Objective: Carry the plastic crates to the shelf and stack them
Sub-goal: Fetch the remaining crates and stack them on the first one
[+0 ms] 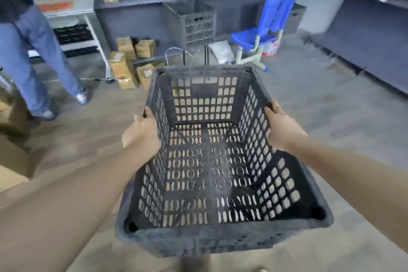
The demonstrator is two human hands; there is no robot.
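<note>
I hold the empty black crate (212,161) off the floor before me, my left hand (141,132) and right hand (282,128) clenched on its side rims. Beyond it, another crate (194,24) stands against the shelf (136,4).

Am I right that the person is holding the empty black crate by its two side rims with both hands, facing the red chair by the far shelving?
Not quite: the chair is blue, not red, as the head view shows. The rest holds: the left hand and right hand grip the side rims of the empty black crate, facing the far shelving.
</note>
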